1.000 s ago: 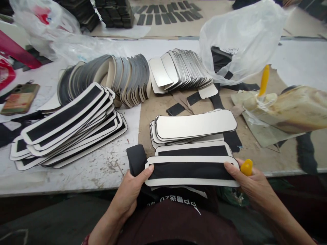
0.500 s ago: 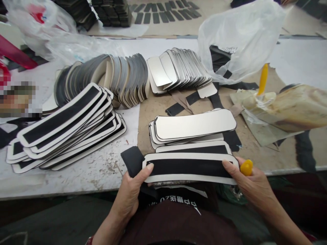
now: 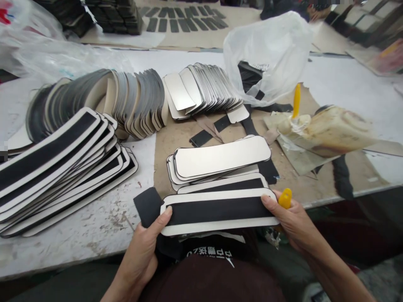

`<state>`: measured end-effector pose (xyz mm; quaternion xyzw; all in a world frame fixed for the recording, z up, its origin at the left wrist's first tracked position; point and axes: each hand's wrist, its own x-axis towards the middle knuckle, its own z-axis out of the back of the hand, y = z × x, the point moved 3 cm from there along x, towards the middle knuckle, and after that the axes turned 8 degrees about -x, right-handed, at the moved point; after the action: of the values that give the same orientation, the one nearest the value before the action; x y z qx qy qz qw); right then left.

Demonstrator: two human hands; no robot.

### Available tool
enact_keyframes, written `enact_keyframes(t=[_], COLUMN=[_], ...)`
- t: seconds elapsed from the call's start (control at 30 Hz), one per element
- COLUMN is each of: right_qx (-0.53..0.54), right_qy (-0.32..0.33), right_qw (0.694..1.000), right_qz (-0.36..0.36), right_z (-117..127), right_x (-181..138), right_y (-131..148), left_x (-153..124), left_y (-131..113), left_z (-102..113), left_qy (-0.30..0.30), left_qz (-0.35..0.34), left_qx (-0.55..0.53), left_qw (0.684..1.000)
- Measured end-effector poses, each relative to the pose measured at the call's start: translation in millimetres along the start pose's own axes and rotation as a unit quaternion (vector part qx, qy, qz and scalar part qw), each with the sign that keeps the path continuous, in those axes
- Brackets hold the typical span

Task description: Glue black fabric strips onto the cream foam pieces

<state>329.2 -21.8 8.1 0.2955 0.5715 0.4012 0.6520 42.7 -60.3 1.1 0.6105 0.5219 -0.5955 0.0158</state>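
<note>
Both hands hold a long white-edged panel (image 3: 217,212) with a black strip along its middle, close to the table's front edge. My left hand (image 3: 146,241) is closed on its left end, thumb on top. At the right end, my right hand (image 3: 291,222) pinches the panel, thumb on top. A yellow handle (image 3: 285,198) also sticks up from that hand's grip; the rest of that tool is mostly hidden. Beside my left hand lies a loose black strip (image 3: 147,205). Just beyond the held panel is a short stack of pale panels (image 3: 222,156), with a black-centred one partly underneath.
Fanned black-centred panels (image 3: 59,167) cover the left of the table. Behind are curved grey pieces (image 3: 103,94) and pale panels (image 3: 201,90). A white plastic bag (image 3: 283,54) stands at the back. On the right, a yellow handle (image 3: 296,100) rises from a stained, wrapped container (image 3: 343,130).
The view has turned right, so the table and stacks appear farther left. Both hands keep their hold on the panel, which now slopes slightly down toward its left end.
</note>
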Motion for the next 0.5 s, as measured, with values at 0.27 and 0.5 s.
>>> enact_keyframes(t=[0.27, 0.5], right_qx=[-0.001, 0.177], right_qy=[0.006, 0.075], right_qw=[1.0, 0.98], right_qz=[0.025, -0.053], right_z=[0, -9], right_x=[-1, 1], right_y=[3, 2], left_x=[3, 1], left_y=[0, 2], left_z=[1, -1], left_qy=[-0.038, -0.098], left_qz=[0.037, 0.174], left_qx=[0.004, -0.072], left_qw=[0.999, 0.977])
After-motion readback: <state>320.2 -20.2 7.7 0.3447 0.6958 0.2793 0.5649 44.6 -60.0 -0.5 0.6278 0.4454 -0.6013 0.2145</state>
